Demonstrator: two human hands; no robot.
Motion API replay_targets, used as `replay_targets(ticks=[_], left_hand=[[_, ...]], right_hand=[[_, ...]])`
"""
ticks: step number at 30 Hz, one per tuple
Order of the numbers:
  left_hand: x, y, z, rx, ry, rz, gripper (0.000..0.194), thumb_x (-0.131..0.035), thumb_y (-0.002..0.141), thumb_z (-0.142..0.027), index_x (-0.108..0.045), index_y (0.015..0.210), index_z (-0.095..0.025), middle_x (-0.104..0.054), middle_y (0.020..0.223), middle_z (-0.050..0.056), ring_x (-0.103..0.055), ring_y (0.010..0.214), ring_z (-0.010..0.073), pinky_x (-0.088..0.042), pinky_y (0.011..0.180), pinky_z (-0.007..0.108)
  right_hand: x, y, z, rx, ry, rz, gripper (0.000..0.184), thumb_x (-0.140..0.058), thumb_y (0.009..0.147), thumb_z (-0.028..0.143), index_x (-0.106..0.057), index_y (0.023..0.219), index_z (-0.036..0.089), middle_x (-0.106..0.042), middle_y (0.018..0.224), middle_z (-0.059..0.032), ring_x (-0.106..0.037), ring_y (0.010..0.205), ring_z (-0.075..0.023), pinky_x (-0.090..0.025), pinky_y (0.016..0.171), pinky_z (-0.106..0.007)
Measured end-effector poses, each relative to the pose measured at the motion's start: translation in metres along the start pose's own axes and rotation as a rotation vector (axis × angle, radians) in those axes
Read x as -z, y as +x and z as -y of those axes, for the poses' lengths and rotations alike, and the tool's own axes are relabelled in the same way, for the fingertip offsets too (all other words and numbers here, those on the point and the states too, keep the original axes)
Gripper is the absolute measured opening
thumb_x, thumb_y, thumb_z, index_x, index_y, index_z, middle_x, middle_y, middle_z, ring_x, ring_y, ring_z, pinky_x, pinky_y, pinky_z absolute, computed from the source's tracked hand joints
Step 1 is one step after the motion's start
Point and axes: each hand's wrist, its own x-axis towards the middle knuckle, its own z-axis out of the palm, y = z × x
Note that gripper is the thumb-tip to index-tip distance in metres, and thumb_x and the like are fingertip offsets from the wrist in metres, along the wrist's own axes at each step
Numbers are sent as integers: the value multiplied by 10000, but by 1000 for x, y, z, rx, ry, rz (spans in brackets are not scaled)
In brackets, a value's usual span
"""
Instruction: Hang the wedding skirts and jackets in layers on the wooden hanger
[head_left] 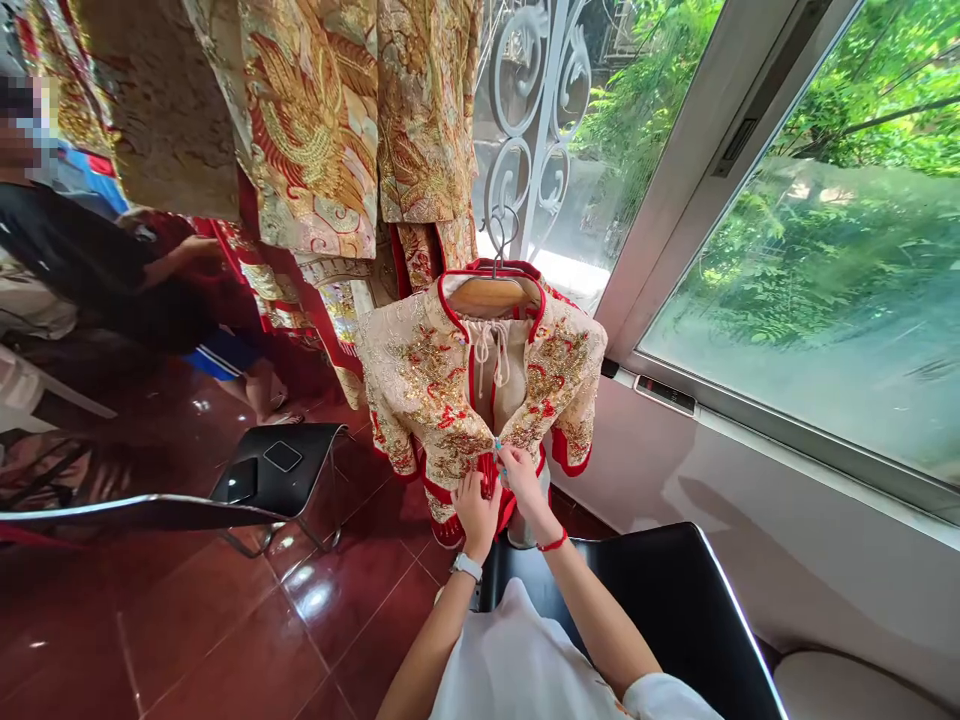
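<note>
A cream jacket [420, 385] with gold and red embroidery and red trim hangs in front of me on a wooden hanger [491, 293]. My left hand [475, 510], with a watch on the wrist, is closed on the jacket's lower front edge. My right hand [519, 475], with a red cord on the wrist, pinches the jacket's front opening just beside it. The two hands touch at the jacket's centre line, near its hem.
More embroidered gold and red garments [315, 130] hang above left. A black chair [675, 600] is under my arms and another black chair [274, 470] stands left on the red tiled floor. A seated person [90, 270] is at far left. A window [810, 250] fills the right.
</note>
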Motion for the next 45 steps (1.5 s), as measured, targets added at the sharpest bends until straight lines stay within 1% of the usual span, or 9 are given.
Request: replay_targets(ticks=[4,9,16,25,30,35,40,42,45], left_hand=[[13,28,-16,28,-56,-63,113,-562,889,-267,-608,953,-186,-699,926,96,-642,916,280,-416,826,384],[18,52,-23,-62,18,22,120,-541,923,-250,-619,848,-198,-698,847,93,-639,893,282,-381,841,392],[15,51,-21,-153,70,45,187,-482,950,-189,-667,974,-183,-730,940,95,-649,931,267,-374,864,391],[15,63,-27,-178,76,1,227,-475,978,-231,-653,841,-198,-710,825,78,-655,841,242,-384,822,354],[12,62,-27,-183,59,-5,220,-462,979,-214,-644,856,-198,-708,808,72,-661,833,236,-381,818,351],[10,52,-26,-148,8,2,212,-467,973,-232,-628,838,-206,-695,790,66,-652,815,235,-396,801,350],[42,60,-30,-178,-144,-20,149,-505,927,-262,-604,829,-209,-664,812,64,-620,830,237,-445,777,342],[67,77,-38,-253,-200,-98,156,-486,914,-230,-632,954,-194,-676,925,94,-614,918,249,-469,823,360],[106,114,-58,-432,-169,-166,352,-410,921,-160,-614,1205,-189,-669,1167,123,-576,1137,259,-437,1005,414]], right_hand=[[-4,-14,-15,-115,117,13,375,-547,673,528,-325,576,241,-255,521,89,-159,477,-57,-131,448,-243],[-3,-13,-16,-178,149,28,381,-588,633,535,-358,574,236,-266,506,96,-159,452,-45,-117,448,-242],[-5,14,29,-39,113,2,261,-585,661,418,-454,583,206,-318,512,79,-205,480,-59,-146,464,-250],[-11,43,102,65,152,-18,167,-540,721,324,-485,622,201,-321,511,79,-212,470,-68,-164,449,-254],[-13,48,113,87,178,-30,193,-554,714,358,-498,626,196,-289,523,89,-180,458,-57,-142,442,-253],[-3,38,106,134,109,28,250,-561,710,406,-460,596,207,-293,528,75,-188,490,-67,-155,454,-254],[9,28,93,98,70,77,320,-580,720,469,-420,604,217,-259,543,75,-184,504,-72,-144,464,-256],[10,28,89,96,57,88,331,-581,726,485,-423,612,218,-265,550,71,-200,508,-76,-150,465,-257],[8,27,85,127,25,64,362,-584,722,505,-392,604,221,-293,570,57,-222,534,-82,-170,470,-251]])
